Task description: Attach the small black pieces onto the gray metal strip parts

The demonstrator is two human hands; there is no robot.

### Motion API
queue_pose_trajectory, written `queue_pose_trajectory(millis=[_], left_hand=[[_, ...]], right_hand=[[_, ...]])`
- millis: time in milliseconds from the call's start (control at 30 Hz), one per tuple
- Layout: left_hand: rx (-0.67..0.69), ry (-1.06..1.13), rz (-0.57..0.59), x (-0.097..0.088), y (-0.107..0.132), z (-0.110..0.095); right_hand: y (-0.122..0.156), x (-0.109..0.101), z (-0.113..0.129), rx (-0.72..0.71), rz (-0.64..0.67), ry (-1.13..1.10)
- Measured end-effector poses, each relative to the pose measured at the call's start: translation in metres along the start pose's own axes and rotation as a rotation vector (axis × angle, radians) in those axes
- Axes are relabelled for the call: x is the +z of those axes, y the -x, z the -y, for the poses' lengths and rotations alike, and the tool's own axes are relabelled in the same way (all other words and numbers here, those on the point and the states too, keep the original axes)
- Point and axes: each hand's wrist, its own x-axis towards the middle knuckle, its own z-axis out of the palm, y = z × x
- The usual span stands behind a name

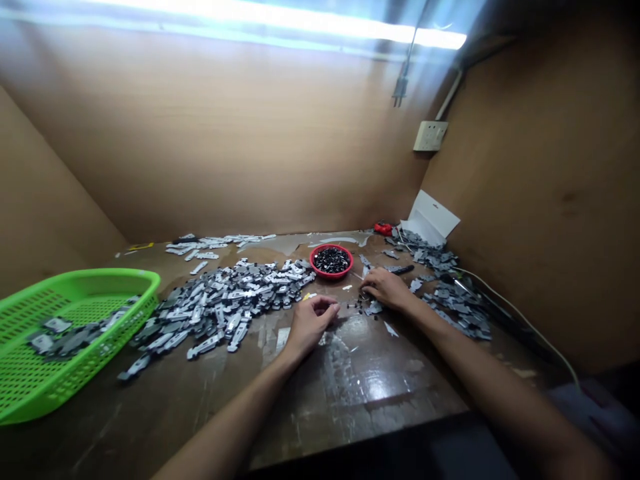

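My left hand [311, 323] rests over the middle of the table, its fingers curled and thumb drawn in toward them. Whatever it holds, if anything, is too small to make out. To its right, my right hand [386, 287] reaches down to the tabletop with fingertips pressed together by some tiny black parts [359, 305]. I cannot tell what is between those fingertips. Just behind both hands stands a red bowl [331, 274] filled with small shiny black pieces [331, 259]. A heap of flat grey car-shaped pieces [220, 303] lies left of my left hand.
A green perforated basket [80, 387] with grey pieces inside stands at the left. More grey pieces [460, 307] lie at the right, near a white cable [525, 317]. A red object [383, 229] and a white card [433, 217] sit at the back right. Wooden panels [260, 147] enclose the table.
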Motion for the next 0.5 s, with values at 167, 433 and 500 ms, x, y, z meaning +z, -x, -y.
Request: queue_pose_trajectory(millis=[167,433,500], left_hand=[[0.046,-0.089,0.027,0.0,0.003,-0.005],[0.234,-0.279,0.046,-0.001,0.012,-0.012],[0.235,-0.287,0.049,-0.002,0.013,-0.012]], right_hand=[[-0.002,-0.007,0.012,0.027,-0.108,-0.192],[-0.003,-0.005,0.037,0.196,-0.021,-0.705],[-0.002,-0.004,0.04,0.229,0.03,-0.821]])
